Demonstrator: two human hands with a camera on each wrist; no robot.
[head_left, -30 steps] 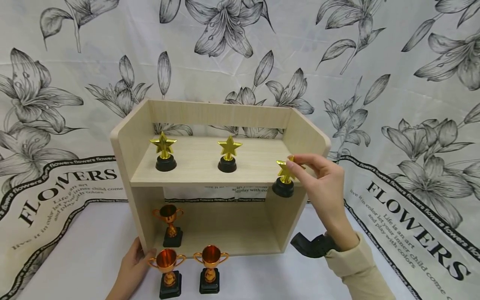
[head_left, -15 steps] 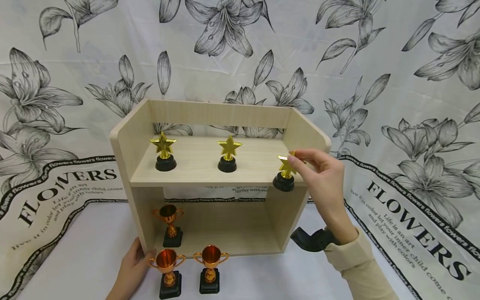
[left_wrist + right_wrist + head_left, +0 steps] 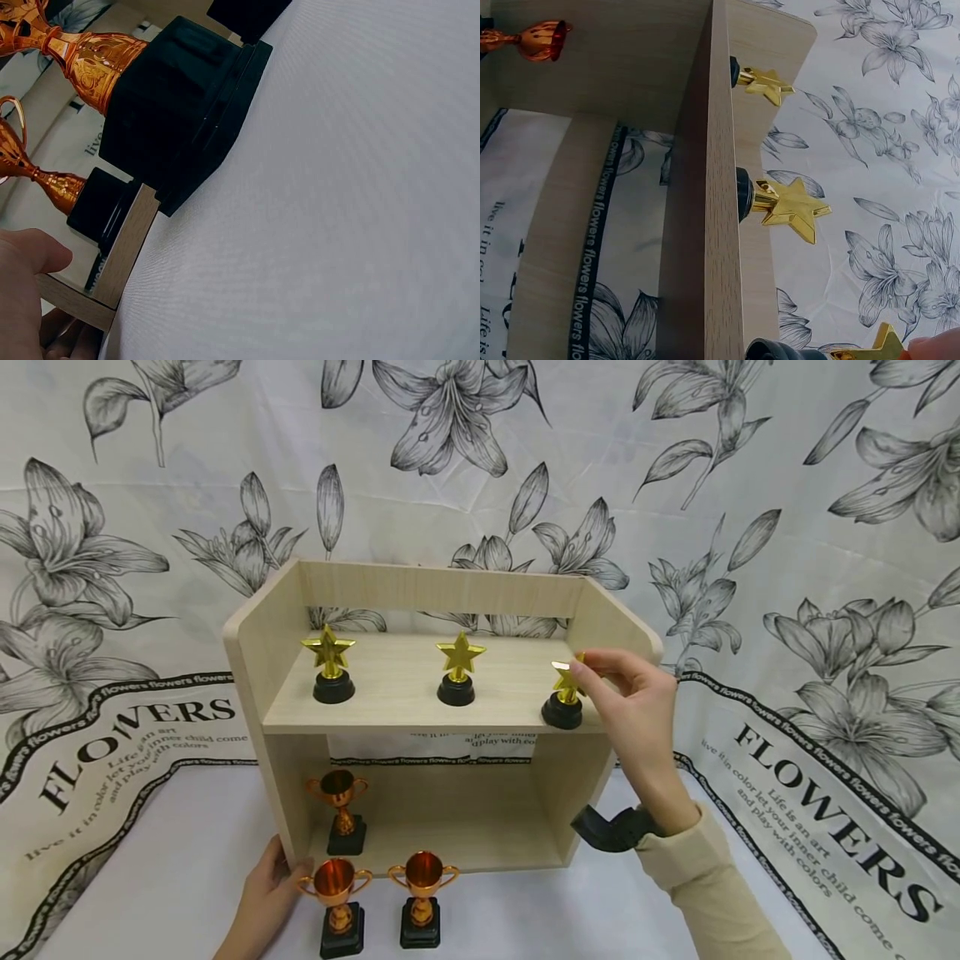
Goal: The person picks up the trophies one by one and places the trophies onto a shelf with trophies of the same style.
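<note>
My right hand (image 3: pixel 633 706) pinches the star of a gold star trophy (image 3: pixel 564 708) between thumb and fingertips. Its round black base is at the front right of the upper shelf board; whether it touches the board, I cannot tell. Two more star trophies, one at left (image 3: pixel 332 667) and one in the middle (image 3: pixel 457 670), stand upright on that board. At the lower left corner of the wooden shelf (image 3: pixel 435 727), my left hand (image 3: pixel 264 893) grips the side panel, thumb on one side and fingers on the other, as the left wrist view shows. The right wrist view catches only a fingertip (image 3: pixel 936 349).
A copper cup trophy (image 3: pixel 345 810) stands in the lower compartment at left. Two more, a left cup trophy (image 3: pixel 339 906) and a right cup trophy (image 3: pixel 422 897), are on the white cloth (image 3: pixel 517 918) before the shelf. Flower-printed fabric (image 3: pixel 480 443) hangs behind.
My right hand has raised the star trophy and brought it from before the upper board's front edge to above the board. The left hand keeps its place.
</note>
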